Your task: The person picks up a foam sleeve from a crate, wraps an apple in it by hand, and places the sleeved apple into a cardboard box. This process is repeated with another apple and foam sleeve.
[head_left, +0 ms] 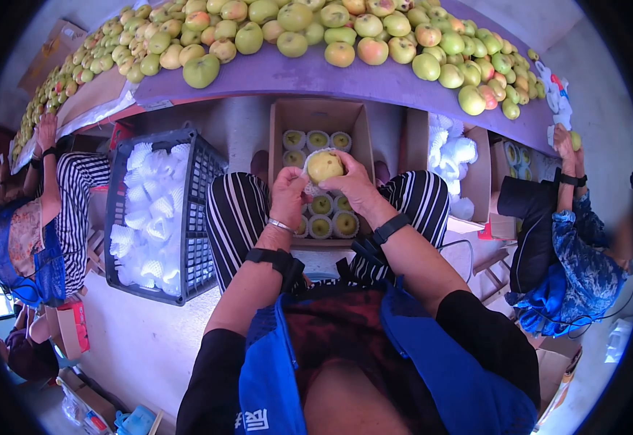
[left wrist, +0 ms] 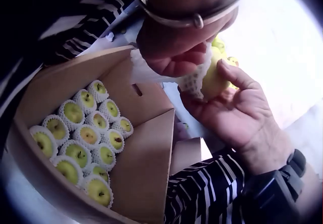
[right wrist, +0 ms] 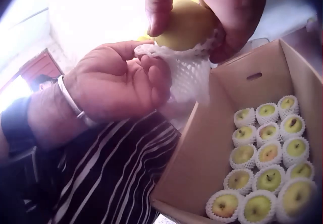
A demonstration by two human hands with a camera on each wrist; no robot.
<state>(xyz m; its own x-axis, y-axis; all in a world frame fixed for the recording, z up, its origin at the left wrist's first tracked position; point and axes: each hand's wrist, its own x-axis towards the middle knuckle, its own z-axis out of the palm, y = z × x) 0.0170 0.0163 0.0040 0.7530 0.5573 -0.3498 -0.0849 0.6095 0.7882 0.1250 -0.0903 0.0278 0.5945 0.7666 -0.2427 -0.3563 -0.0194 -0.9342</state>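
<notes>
A yellow-green apple (head_left: 324,167) is held above an open cardboard box (head_left: 318,114) between the knees. The right hand (head_left: 352,187) grips the apple, thumb on one side and fingers on the other. The left hand (head_left: 288,196) pinches the rim of a white foam net sleeve (right wrist: 189,75) with curled fingers. In the right wrist view the apple's lower part sits in the sleeve's mouth, and the rest of the sleeve hangs down. Inside the box, several apples (left wrist: 76,154) stand in rows in white nets.
Many loose apples (head_left: 292,44) lie on a purple-covered table (head_left: 273,78) in front. A black crate (head_left: 180,290) of foam nets (head_left: 158,206) stands at left, and a box of nets (head_left: 453,156) at right. People sit at both sides, a hand (head_left: 47,132) and a sleeve (head_left: 585,246) showing.
</notes>
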